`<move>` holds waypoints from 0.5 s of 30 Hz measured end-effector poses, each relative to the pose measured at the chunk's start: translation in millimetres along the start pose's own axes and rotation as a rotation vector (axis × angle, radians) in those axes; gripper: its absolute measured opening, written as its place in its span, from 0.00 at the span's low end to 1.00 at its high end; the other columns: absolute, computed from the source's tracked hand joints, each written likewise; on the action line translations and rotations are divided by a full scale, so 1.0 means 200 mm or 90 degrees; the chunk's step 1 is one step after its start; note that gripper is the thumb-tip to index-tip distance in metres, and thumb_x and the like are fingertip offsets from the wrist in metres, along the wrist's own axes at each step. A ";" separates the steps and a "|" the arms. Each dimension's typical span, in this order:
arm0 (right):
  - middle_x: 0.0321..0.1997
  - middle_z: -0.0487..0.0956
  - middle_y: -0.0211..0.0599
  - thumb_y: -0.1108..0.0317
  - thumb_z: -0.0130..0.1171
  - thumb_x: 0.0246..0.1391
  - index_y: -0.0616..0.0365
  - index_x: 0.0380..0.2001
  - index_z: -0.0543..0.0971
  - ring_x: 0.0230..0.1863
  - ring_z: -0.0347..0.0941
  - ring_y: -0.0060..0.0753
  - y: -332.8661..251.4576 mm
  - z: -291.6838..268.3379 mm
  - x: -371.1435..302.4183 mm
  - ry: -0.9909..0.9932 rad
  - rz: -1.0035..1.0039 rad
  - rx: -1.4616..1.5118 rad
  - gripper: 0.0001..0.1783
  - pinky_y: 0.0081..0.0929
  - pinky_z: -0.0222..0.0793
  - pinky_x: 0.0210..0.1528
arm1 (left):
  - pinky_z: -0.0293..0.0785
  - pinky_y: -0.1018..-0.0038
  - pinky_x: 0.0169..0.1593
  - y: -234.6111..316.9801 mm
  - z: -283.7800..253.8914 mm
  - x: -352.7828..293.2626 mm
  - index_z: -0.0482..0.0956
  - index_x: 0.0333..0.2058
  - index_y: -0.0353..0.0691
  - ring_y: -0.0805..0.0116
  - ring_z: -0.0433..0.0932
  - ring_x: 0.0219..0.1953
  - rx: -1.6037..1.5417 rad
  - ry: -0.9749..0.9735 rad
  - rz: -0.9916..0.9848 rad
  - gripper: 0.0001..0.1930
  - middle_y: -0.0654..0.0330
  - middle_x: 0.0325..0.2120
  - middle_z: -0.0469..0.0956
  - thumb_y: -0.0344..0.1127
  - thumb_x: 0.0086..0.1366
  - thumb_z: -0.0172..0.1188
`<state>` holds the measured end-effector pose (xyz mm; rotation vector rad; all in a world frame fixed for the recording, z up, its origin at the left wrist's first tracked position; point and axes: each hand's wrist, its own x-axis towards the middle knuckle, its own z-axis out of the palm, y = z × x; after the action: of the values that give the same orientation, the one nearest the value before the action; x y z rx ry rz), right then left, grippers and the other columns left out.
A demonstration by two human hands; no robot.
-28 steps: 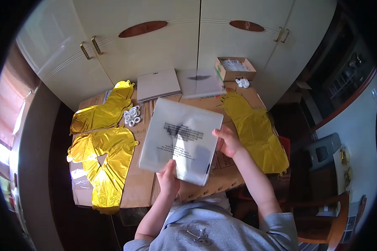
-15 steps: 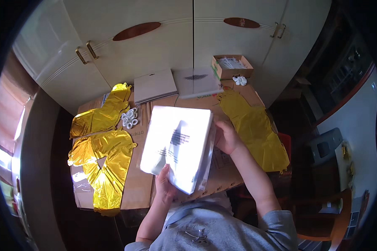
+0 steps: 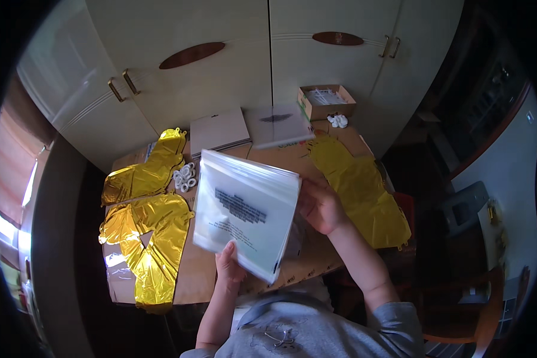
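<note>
A: What is held, and where?

B: A stack of clear bags (image 3: 244, 212) with dark print is held up over the cardboard-covered table (image 3: 206, 280), tilted toward the face. Its lower edge is pinched by the left hand (image 3: 230, 265), thumb on the front, the other fingers hidden behind. Its right edge is gripped by the right hand (image 3: 321, 206), fingers curled round the back.

A: Is anything packed yet?

B: Nothing can be seen inside the bags; they look flat and empty, though the film is glossy and its inside cannot be told for sure.

A: What is laid out around it?

B: Two gold foil balloons (image 3: 146, 238) lie flat at the left, unfilled. Another gold balloon (image 3: 364, 191) is spread at the right. A cluster of white rings (image 3: 185, 177) sits just left of the bags. Behind, a closed white box (image 3: 219, 130) and a flat packet (image 3: 278, 124) are set against the cupboard doors (image 3: 268, 65), and an open carton (image 3: 326, 100) with a small white bundle (image 3: 339, 120) beside it.

A: So how far is the work judged to be?

B: Early, it is judged. The balloons are laid out but none is bagged; the bags are only being handled, and no single bag is separated.
</note>
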<state>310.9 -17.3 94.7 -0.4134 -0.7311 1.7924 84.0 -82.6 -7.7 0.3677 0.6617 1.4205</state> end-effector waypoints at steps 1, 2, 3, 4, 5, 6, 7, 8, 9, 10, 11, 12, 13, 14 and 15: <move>0.44 0.74 0.33 0.62 0.47 0.55 0.57 0.48 0.68 0.43 0.71 0.24 0.01 0.00 -0.01 -0.002 0.008 0.029 0.18 0.25 0.66 0.45 | 0.67 0.59 0.50 0.00 -0.02 0.00 0.60 0.51 0.36 0.58 0.70 0.46 -0.001 0.003 0.006 0.29 0.55 0.44 0.69 0.37 0.52 0.58; 0.44 0.74 0.32 0.62 0.47 0.55 0.57 0.49 0.67 0.43 0.71 0.24 0.02 0.00 -0.01 -0.004 0.016 0.059 0.19 0.25 0.65 0.46 | 0.68 0.60 0.50 0.00 -0.03 0.00 0.59 0.51 0.36 0.58 0.70 0.46 -0.003 0.005 0.012 0.29 0.55 0.44 0.69 0.36 0.52 0.58; 0.44 0.74 0.32 0.61 0.47 0.55 0.57 0.49 0.67 0.43 0.70 0.24 0.02 0.02 -0.02 0.006 0.012 0.051 0.20 0.26 0.64 0.47 | 0.68 0.60 0.50 0.01 -0.03 0.01 0.59 0.51 0.36 0.58 0.70 0.46 0.002 0.001 0.024 0.29 0.55 0.44 0.69 0.36 0.52 0.58; 0.44 0.74 0.32 0.60 0.47 0.54 0.57 0.50 0.67 0.44 0.70 0.24 0.03 0.03 -0.02 0.016 0.009 0.043 0.21 0.26 0.64 0.48 | 0.68 0.61 0.49 0.01 -0.03 0.01 0.59 0.51 0.36 0.58 0.70 0.46 0.007 -0.001 0.036 0.29 0.55 0.44 0.69 0.36 0.52 0.58; 0.44 0.74 0.31 0.59 0.48 0.54 0.56 0.50 0.66 0.45 0.69 0.24 0.03 0.04 -0.03 0.026 0.007 0.036 0.22 0.27 0.63 0.48 | 0.69 0.61 0.49 0.02 -0.02 0.01 0.59 0.51 0.36 0.59 0.70 0.46 0.012 -0.004 0.047 0.29 0.55 0.44 0.69 0.35 0.52 0.58; 0.45 0.73 0.32 0.59 0.48 0.54 0.56 0.51 0.65 0.46 0.68 0.25 0.04 0.03 -0.03 0.017 0.003 0.049 0.23 0.27 0.62 0.49 | 0.68 0.61 0.50 0.03 -0.01 0.00 0.59 0.51 0.36 0.59 0.70 0.46 0.008 0.002 0.050 0.29 0.55 0.44 0.68 0.35 0.51 0.59; 0.47 0.72 0.32 0.59 0.49 0.54 0.57 0.52 0.64 0.48 0.67 0.26 0.05 0.02 -0.03 0.010 -0.002 0.061 0.24 0.28 0.61 0.51 | 0.68 0.61 0.50 0.03 0.00 0.00 0.59 0.51 0.37 0.60 0.69 0.46 0.004 0.007 0.051 0.30 0.56 0.45 0.68 0.35 0.50 0.60; 0.48 0.70 0.33 0.59 0.49 0.53 0.57 0.52 0.63 0.49 0.66 0.26 0.05 0.01 -0.03 0.003 -0.006 0.073 0.25 0.28 0.59 0.52 | 0.67 0.61 0.50 0.03 0.01 0.00 0.59 0.51 0.38 0.61 0.69 0.46 0.000 0.012 0.052 0.30 0.57 0.45 0.67 0.34 0.49 0.61; 0.50 0.69 0.34 0.59 0.50 0.53 0.57 0.53 0.61 0.50 0.64 0.28 0.05 0.02 -0.03 0.029 -0.044 0.025 0.26 0.28 0.59 0.52 | 0.68 0.62 0.50 0.03 0.01 0.01 0.60 0.50 0.38 0.61 0.69 0.46 -0.004 0.015 0.054 0.29 0.57 0.45 0.67 0.34 0.50 0.61; 0.51 0.67 0.36 0.59 0.51 0.52 0.58 0.54 0.60 0.51 0.63 0.29 0.06 0.03 -0.03 0.055 -0.077 -0.020 0.28 0.28 0.58 0.53 | 0.68 0.62 0.50 0.03 0.00 0.01 0.61 0.50 0.38 0.62 0.69 0.46 -0.005 0.024 0.056 0.28 0.57 0.45 0.67 0.33 0.50 0.61; 0.53 0.65 0.37 0.59 0.52 0.51 0.58 0.54 0.59 0.53 0.62 0.31 0.07 0.04 -0.03 0.082 -0.110 -0.064 0.29 0.28 0.58 0.53 | 0.68 0.63 0.50 0.02 -0.01 0.01 0.62 0.49 0.38 0.62 0.69 0.46 -0.006 0.033 0.059 0.27 0.57 0.45 0.67 0.33 0.50 0.61; 0.53 0.65 0.37 0.60 0.53 0.50 0.58 0.55 0.57 0.53 0.62 0.32 0.08 0.01 -0.03 0.144 -0.221 -0.320 0.31 0.31 0.56 0.55 | 0.68 0.64 0.49 0.03 0.00 0.01 0.63 0.49 0.38 0.63 0.69 0.46 -0.005 0.041 0.069 0.26 0.57 0.45 0.67 0.32 0.50 0.60; 0.53 0.65 0.36 0.60 0.54 0.50 0.58 0.55 0.56 0.54 0.62 0.33 0.11 -0.03 -0.04 0.204 -0.327 -0.576 0.32 0.34 0.55 0.56 | 0.69 0.64 0.49 0.03 0.02 0.00 0.63 0.48 0.39 0.63 0.69 0.45 -0.005 0.051 0.078 0.25 0.57 0.44 0.68 0.31 0.51 0.60; 0.53 0.64 0.36 0.61 0.56 0.49 0.58 0.56 0.55 0.54 0.61 0.35 0.13 -0.04 -0.04 0.258 -0.428 -0.834 0.34 0.37 0.53 0.57 | 0.69 0.65 0.49 0.03 0.03 0.00 0.64 0.48 0.39 0.64 0.70 0.45 -0.004 0.065 0.088 0.24 0.58 0.44 0.68 0.30 0.51 0.59; 0.52 0.66 0.39 0.59 0.60 0.44 0.57 0.53 0.61 0.56 0.59 0.39 0.13 -0.01 -0.06 0.235 -0.545 -0.953 0.33 0.41 0.49 0.59 | 0.69 0.68 0.48 0.03 0.07 -0.01 0.65 0.47 0.38 0.66 0.70 0.44 -0.007 0.088 0.113 0.21 0.59 0.42 0.69 0.26 0.53 0.57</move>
<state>296.9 -33.1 74.3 -1.1206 -1.5713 0.1063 87.2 -81.9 7.4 0.3282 0.7474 1.6287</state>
